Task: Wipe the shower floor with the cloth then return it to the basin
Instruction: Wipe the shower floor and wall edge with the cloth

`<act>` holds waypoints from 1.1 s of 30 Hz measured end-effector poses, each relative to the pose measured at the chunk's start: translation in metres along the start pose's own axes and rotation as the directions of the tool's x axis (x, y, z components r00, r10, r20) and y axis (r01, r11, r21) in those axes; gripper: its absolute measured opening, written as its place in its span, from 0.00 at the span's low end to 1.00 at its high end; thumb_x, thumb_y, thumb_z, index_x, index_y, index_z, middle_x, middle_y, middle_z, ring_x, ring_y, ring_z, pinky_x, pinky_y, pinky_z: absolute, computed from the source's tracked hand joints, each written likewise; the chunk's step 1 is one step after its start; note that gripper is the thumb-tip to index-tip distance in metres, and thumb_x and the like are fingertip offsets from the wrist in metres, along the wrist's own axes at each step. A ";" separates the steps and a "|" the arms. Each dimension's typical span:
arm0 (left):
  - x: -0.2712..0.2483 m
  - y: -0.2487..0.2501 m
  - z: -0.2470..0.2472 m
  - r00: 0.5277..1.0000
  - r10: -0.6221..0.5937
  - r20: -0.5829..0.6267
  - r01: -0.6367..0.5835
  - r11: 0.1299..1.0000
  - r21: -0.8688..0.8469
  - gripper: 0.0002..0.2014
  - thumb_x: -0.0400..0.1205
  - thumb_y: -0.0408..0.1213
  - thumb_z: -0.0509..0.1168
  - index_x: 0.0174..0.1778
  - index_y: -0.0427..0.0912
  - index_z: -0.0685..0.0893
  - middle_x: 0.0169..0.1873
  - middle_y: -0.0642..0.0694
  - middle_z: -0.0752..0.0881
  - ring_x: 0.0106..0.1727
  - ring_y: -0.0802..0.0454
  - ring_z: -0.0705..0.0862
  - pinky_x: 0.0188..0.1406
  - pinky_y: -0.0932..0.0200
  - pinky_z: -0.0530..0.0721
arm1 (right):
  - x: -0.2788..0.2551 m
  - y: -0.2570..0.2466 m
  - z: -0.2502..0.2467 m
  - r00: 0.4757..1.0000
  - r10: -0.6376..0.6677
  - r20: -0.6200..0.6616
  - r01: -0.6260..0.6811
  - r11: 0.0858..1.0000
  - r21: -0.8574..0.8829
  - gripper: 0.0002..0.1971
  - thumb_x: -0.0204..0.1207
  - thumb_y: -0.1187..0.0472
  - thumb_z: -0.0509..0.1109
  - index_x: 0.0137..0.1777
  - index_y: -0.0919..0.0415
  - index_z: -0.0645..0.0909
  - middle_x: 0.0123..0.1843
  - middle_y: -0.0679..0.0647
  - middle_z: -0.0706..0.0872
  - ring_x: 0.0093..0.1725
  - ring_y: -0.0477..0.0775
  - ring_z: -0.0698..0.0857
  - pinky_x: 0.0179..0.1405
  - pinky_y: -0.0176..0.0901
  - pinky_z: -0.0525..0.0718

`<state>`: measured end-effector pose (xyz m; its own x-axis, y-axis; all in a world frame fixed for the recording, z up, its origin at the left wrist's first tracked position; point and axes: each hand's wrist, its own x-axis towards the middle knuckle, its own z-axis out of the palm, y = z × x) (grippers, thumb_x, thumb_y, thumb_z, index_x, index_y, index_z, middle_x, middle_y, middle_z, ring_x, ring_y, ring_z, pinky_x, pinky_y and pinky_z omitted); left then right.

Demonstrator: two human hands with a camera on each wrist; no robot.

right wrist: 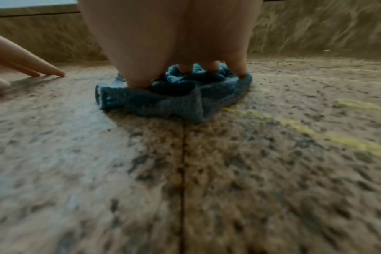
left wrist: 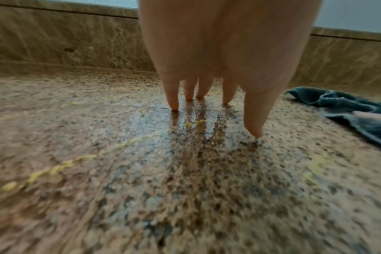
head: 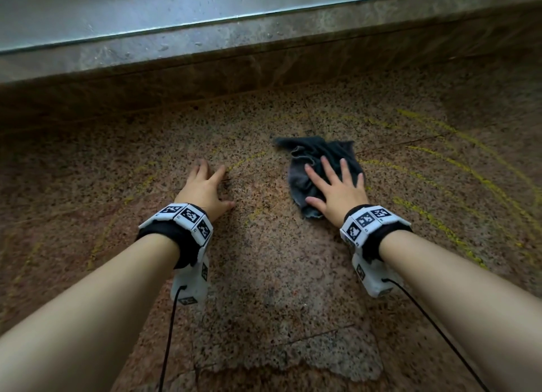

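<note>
Right hand (head: 337, 186) is flat on the cloth (head: 318, 160), fingers spread and straight, pressing the crumpled dark fabric onto the speckled floor (head: 264, 274) with most of it bunched ahead of the fingers. Left hand (head: 205, 186) is well clear of the cloth, fingers splayed, fingertips (left wrist: 174, 104) planted on bare wet stone, holding nothing.
</note>
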<state>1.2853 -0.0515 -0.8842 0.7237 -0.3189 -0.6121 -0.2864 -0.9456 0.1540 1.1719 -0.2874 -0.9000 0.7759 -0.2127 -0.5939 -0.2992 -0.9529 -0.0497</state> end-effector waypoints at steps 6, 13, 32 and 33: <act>0.000 -0.001 0.000 1.000 0.002 0.012 -0.002 1.000 0.020 0.42 0.79 0.54 0.65 0.83 0.56 0.46 0.83 0.43 0.38 0.84 0.44 0.41 0.82 0.50 0.52 | -0.017 -0.022 0.010 0.994 -0.112 0.003 0.112 0.993 -0.048 0.32 0.84 0.42 0.49 0.81 0.38 0.34 0.84 0.50 0.31 0.82 0.68 0.34 0.79 0.71 0.44; -0.003 0.002 -0.001 1.000 0.000 0.002 0.000 1.000 -0.012 0.42 0.78 0.53 0.67 0.83 0.55 0.48 0.83 0.43 0.39 0.84 0.44 0.42 0.81 0.49 0.53 | -0.038 -0.040 0.029 0.941 -0.333 -0.062 0.314 0.925 -0.213 0.36 0.76 0.39 0.63 0.82 0.39 0.52 0.85 0.58 0.49 0.83 0.70 0.48 0.75 0.75 0.52; 0.000 0.004 0.008 1.000 -0.016 0.006 0.016 1.000 0.014 0.45 0.78 0.55 0.66 0.83 0.54 0.43 0.82 0.43 0.35 0.83 0.44 0.38 0.82 0.47 0.55 | -0.005 -0.026 0.004 0.993 -0.119 -0.023 0.118 0.992 -0.044 0.39 0.79 0.36 0.53 0.82 0.42 0.34 0.85 0.53 0.34 0.82 0.69 0.36 0.81 0.64 0.45; 0.001 0.005 0.009 1.000 -0.018 0.000 0.018 1.000 0.016 0.46 0.77 0.56 0.66 0.83 0.54 0.43 0.82 0.42 0.35 0.83 0.44 0.38 0.82 0.46 0.56 | -0.009 -0.029 0.008 0.989 -0.147 -0.018 0.145 0.987 -0.067 0.39 0.79 0.36 0.53 0.82 0.42 0.34 0.85 0.53 0.34 0.82 0.70 0.36 0.81 0.64 0.46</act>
<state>1.2790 -0.0558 -0.8906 0.7286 -0.3021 -0.6147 -0.2838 -0.9500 0.1304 1.1692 -0.2565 -0.8991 0.8216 -0.0744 -0.5652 -0.1456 -0.9860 -0.0819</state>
